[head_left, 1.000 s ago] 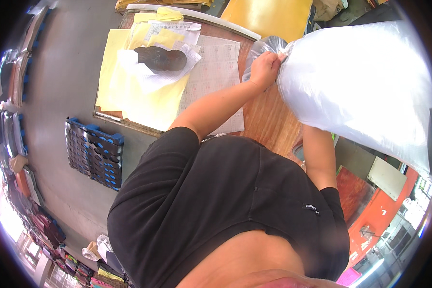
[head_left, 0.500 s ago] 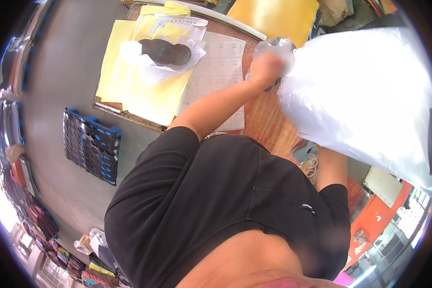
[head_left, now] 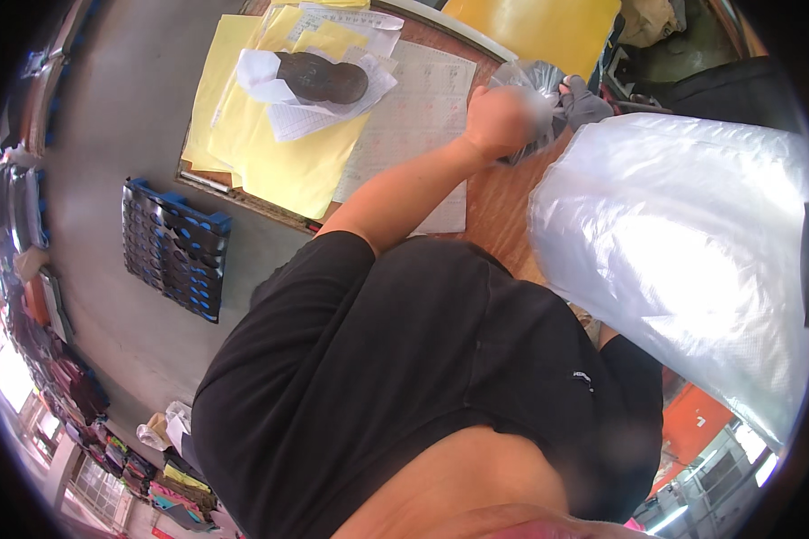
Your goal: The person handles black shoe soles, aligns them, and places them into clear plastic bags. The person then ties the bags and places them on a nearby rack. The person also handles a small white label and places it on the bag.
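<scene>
My left hand [head_left: 502, 121] is closed on a crumpled clear plastic bag [head_left: 537, 83] at the table's far side. Something dark shows through the plastic below the hand, too hidden to name. Against the bag's right side a grey-gloved hand with a bare fingertip, which I take as my right hand [head_left: 586, 102], pinches the plastic. Its forearm is hidden behind a large, shiny sheet-like clear plastic bag [head_left: 665, 234] that fills the right side. To the left, a dark sole-shaped piece [head_left: 319, 79] lies on white paper [head_left: 310, 117].
Yellow sheets [head_left: 283, 171] and a printed sheet [head_left: 418, 117] cover the left of the wooden table [head_left: 499, 202]. A yellow surface [head_left: 530, 31] is beyond the far edge. On the grey floor stands a black-and-blue perforated rack [head_left: 175, 251].
The large plastic bag has dropped lower and shifted toward me, uncovering the gloved hand. Less of my right forearm shows. My left hand stays closed on the small bag.
</scene>
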A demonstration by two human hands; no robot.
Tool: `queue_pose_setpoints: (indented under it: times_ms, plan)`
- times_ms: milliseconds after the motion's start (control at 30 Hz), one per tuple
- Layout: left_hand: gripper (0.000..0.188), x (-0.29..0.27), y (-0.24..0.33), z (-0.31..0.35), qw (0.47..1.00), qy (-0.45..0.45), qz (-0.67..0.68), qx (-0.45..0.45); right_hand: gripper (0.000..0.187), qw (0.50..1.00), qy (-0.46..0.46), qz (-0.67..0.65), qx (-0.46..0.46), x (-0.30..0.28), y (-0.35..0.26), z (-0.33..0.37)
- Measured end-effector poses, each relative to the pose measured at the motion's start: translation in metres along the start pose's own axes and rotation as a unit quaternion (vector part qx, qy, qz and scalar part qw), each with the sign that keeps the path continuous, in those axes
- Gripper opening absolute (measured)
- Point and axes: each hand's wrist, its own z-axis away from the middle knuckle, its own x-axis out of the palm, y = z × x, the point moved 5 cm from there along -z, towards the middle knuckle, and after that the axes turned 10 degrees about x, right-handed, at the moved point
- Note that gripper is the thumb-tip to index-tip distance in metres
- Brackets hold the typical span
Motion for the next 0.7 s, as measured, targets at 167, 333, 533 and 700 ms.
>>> queue_pose_setpoints:
  times_ms: [167, 333, 533, 700]
  plan:
    - [0.019, 0.023, -0.016, 0.022, 0.989, -0.071, 0.117, -0.054, 0.031, 0.999, -0.006, -0.005, -0.032, 0.006, -0.014, 0.012]
    - [0.04, -0.014, -0.035, 0.098, 0.96, -0.144, 0.179, -0.158, 0.031, 0.995, 0.016, -0.088, -0.033, -0.043, 0.043, 0.066]
    - [0.021, -0.043, 0.052, 0.131, 0.877, -0.385, 0.288, -0.014, 0.031, 0.983, 0.062, -0.017, 0.172, -0.074, 0.196, 0.247]
    - [0.016, -0.055, 0.189, 0.101, 0.696, -0.545, 0.431, 0.18, 0.042, 0.919, 0.078, -0.032, 0.384, -0.078, 0.213, 0.421]
